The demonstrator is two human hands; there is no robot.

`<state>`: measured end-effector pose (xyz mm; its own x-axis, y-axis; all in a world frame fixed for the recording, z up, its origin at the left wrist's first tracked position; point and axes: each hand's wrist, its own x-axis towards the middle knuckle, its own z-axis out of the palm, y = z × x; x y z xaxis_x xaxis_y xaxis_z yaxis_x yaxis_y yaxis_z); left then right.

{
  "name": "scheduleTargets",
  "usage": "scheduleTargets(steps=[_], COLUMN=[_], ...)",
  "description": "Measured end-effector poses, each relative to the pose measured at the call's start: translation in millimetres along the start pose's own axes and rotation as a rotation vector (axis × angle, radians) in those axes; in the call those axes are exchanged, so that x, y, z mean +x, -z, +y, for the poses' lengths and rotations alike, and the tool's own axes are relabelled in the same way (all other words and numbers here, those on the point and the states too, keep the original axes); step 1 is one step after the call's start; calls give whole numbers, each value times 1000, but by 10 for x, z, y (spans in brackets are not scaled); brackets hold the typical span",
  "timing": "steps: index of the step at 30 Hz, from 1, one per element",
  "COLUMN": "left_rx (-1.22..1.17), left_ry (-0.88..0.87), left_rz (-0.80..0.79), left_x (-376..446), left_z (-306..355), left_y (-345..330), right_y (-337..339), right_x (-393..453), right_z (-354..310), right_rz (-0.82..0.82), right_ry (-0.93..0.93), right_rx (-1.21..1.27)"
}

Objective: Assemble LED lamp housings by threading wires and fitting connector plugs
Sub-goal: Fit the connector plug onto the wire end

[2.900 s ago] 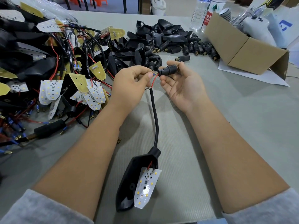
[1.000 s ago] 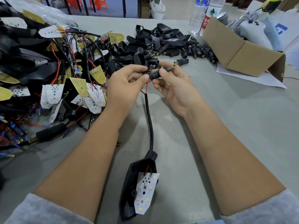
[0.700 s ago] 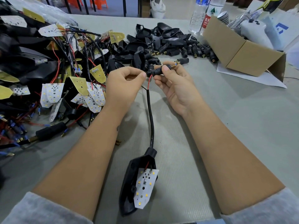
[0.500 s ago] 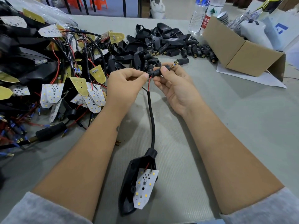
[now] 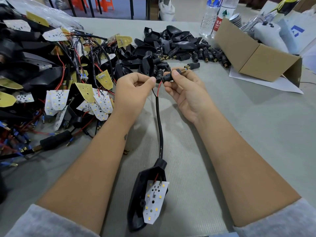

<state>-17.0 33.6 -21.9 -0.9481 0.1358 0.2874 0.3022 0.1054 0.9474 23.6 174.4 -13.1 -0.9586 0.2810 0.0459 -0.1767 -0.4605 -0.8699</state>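
Observation:
A black lamp housing (image 5: 138, 190) lies on the table near me with a white LED board (image 5: 154, 200) resting in it. A black sleeved cable (image 5: 159, 124) runs up from it and splits into a red and a black wire. My right hand (image 5: 184, 93) pinches a black connector plug (image 5: 168, 76) with a brass threaded tip (image 5: 184, 70) pointing right. My left hand (image 5: 133, 93) pinches the wire ends just left of the plug's rear opening.
A tangled heap of wired LED boards and housings (image 5: 56, 79) fills the left. Loose black housings and plugs (image 5: 172, 47) lie at the back centre. A cardboard box (image 5: 256, 55) and water bottles (image 5: 215, 16) stand at the back right.
The plug has slid along the wires toward my left hand, and a brass tip now sticks out of its right end. Both hands have stayed close together above the cable.

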Motion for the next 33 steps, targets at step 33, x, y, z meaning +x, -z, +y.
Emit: scheduleTargets(steps=[33], left_rx=[-25], left_ry=[-31], left_rz=[-139], left_x=[-22], left_z=[-39], left_y=[-74], right_y=[22], right_x=[26], right_z=[-8], right_rz=[84], right_ry=[5], right_rx=[11])
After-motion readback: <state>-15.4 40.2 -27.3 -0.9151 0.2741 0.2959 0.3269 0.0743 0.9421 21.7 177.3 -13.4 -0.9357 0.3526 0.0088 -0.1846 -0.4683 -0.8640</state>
